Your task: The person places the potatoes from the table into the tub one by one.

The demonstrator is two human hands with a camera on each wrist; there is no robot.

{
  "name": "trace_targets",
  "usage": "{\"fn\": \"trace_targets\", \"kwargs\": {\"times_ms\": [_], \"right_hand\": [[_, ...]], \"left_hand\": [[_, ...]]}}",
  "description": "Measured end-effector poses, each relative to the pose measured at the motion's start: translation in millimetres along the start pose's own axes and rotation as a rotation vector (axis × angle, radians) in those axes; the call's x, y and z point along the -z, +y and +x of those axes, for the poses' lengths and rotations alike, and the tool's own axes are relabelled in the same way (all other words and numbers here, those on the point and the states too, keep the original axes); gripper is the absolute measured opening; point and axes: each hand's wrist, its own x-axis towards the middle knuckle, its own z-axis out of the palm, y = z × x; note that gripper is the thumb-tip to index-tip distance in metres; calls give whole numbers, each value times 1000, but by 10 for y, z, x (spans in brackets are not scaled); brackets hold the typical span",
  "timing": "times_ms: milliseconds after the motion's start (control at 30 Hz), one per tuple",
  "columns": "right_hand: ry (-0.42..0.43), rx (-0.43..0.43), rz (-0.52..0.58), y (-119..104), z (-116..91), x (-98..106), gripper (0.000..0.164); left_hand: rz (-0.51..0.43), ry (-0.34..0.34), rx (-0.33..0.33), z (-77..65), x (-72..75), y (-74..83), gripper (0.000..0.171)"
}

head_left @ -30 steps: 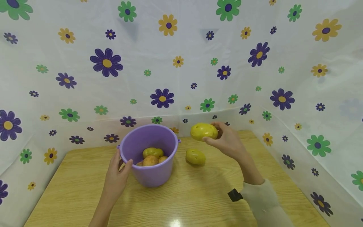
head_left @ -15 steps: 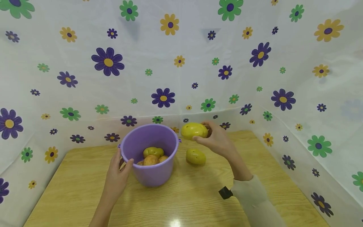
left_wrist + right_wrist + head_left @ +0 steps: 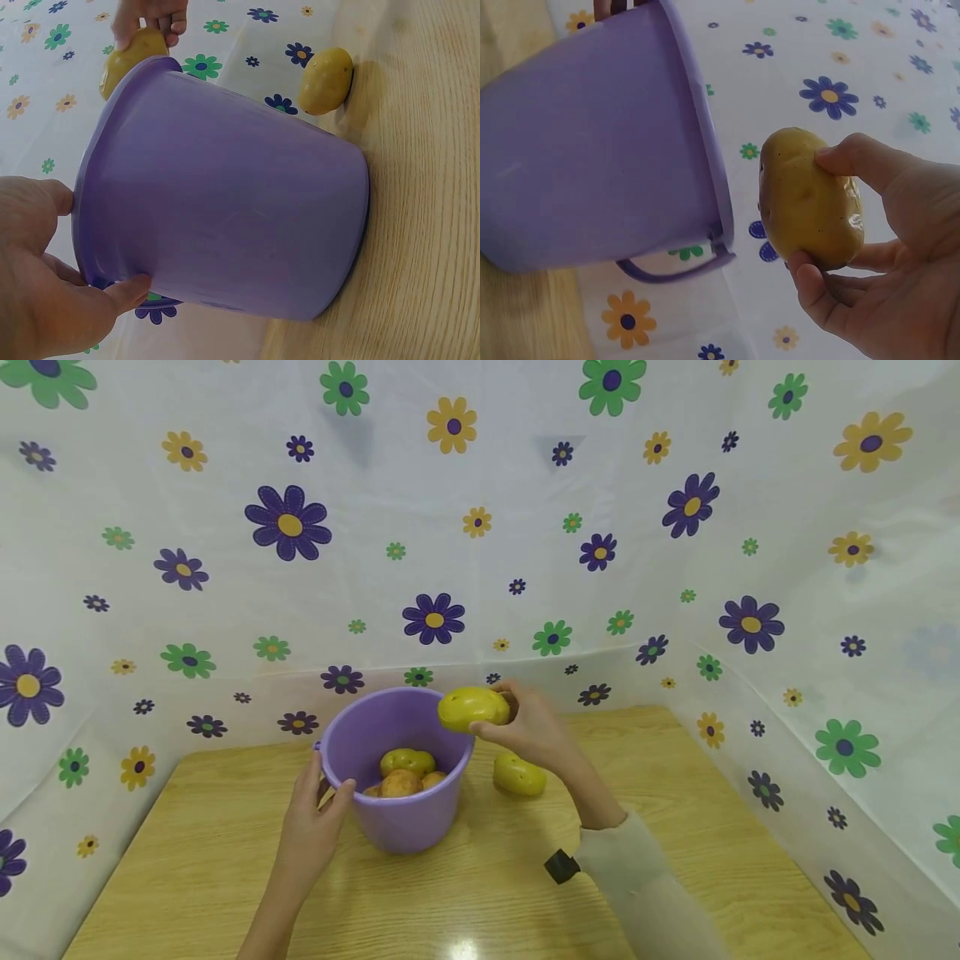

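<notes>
A purple bucket (image 3: 405, 822) stands on the wooden table, with several potatoes (image 3: 401, 783) inside, some yellow-green and some brown. My left hand (image 3: 311, 827) holds the bucket's rim at the near left side, thumb and fingers on either side of the edge in the left wrist view. Between the thumb and fingers of my right hand (image 3: 536, 731) is a smooth yellow potato (image 3: 806, 199), held at the bucket's right rim, above the opening's edge. Another yellow-green potato (image 3: 519, 775) lies on the table to the right of the bucket, below my right forearm.
The wooden table (image 3: 187, 860) meets a white flower-patterned sheet (image 3: 480, 577) at the back and on both sides. A small black piece (image 3: 561, 866) sits at the right sleeve's cuff. In the right wrist view, the bucket's handle (image 3: 675, 274) hangs behind it.
My right hand has moved left with the yellow potato, from above the loose potato to the bucket's right rim. My left hand stays on the rim.
</notes>
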Motion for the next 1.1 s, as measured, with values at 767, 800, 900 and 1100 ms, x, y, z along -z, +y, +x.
{"fn": "trace_targets", "kwargs": {"times_ms": [767,800,900,1100], "right_hand": [[-104,9,65,-276,267,-571,61],[-108,8,62,-284,270,-585,61],[-119,19,58,-306,283,-626,56],[-129,57,5,-344,329,-727,57]], "left_hand": [[-12,14,-7,-7,-9,1,77],[-12,15,-8,-8,-9,3,77],[-20,17,-18,-1,-11,-1,77],[-7,18,-21,7,-15,-14,78]]}}
